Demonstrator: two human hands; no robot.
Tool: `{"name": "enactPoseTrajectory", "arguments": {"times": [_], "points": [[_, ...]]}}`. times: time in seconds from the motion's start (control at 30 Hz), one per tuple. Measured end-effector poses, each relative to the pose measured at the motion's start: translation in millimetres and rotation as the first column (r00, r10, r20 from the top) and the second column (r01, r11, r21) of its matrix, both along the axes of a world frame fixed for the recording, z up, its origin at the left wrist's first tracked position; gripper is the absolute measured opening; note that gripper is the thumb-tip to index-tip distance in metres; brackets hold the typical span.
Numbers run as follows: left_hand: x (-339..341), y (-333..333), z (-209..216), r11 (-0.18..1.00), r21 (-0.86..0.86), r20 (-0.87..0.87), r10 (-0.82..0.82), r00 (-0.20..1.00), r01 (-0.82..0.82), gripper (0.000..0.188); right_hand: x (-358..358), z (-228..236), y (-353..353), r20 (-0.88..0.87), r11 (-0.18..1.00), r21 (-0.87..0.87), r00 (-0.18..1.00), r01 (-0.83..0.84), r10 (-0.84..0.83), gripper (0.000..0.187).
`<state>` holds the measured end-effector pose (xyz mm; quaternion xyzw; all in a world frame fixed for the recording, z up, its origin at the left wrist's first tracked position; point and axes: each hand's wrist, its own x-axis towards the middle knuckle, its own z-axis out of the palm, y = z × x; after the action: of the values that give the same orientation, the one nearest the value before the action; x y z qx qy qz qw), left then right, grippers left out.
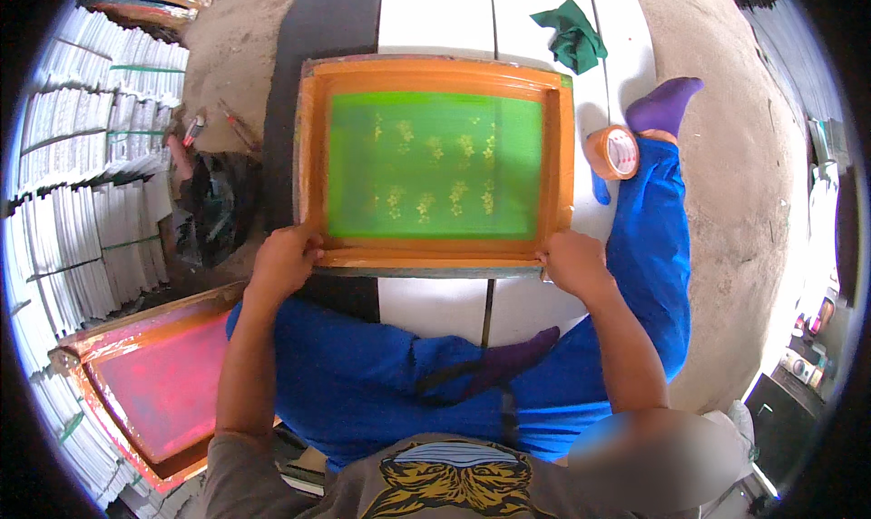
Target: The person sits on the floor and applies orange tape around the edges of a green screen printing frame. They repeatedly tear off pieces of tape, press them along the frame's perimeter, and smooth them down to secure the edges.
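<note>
A silk-screen printing frame (435, 256) lies in front of me, its wooden sides covered in brown tape. Its green mesh (435, 165) carries small yellowish flower motifs in two rows. My left hand (288, 260) is closed on the near left corner, fingertips over the inner edge. At the near right corner my right hand (574, 263) grips the frame, fingers curled at the rim. A roll of brown packing tape (614, 152) sits just right of the frame, beside my foot. The surface under the frame is hidden by it.
White boards (435, 20) and a dark strip (328, 20) run beneath the frame. A crumpled green cloth (572, 38) lies at the far right. Left are bundled paper stacks (136, 142), a black plastic bag (218, 206) and a pink-meshed screen frame (163, 392). My legs (363, 365) flank the near side.
</note>
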<state>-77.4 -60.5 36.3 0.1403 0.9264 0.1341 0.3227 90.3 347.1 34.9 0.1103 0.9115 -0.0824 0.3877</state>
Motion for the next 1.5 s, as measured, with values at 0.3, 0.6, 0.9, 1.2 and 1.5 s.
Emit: {"name": "enactPoseTrajectory", "arguments": {"times": [0.3, 0.6, 0.9, 1.2, 1.5], "points": [[-2, -5, -5, 0.986, -0.015, -0.038, -0.169, 0.985, 0.168, 0.013, 3, -1, 2, -0.009, 0.998, -0.001, 0.998, 0.064, -0.064, 0.02], [-5, -4, -10, 0.934, -0.168, -0.036, -0.324, 0.945, 0.314, 0.014, 8, -14, 8, -0.029, 0.999, -0.004, 0.998, 0.052, -0.052, 0.019], [-7, -4, -15, 0.927, -0.138, -0.05, -0.359, 0.932, 0.35, 0.013, 6, -9, 8, -0.062, 0.999, -0.035, 0.998, 0.032, -0.034, 0.018], [3, -4, 6, 0.932, 0.012, -0.37, -0.333, 0.867, 0.362, 0.03, 12, 4, 5, -0.128, 0.999, -0.021, 0.991, 0.04, -0.043, 0.02], [11, -10, 3, 0.799, 0.105, -0.419, -0.504, 0.755, 0.592, 0.044, 31, -11, -70, -0.726, 0.952, -0.134, 0.681, -0.273, 0.093, 0.035]]}}
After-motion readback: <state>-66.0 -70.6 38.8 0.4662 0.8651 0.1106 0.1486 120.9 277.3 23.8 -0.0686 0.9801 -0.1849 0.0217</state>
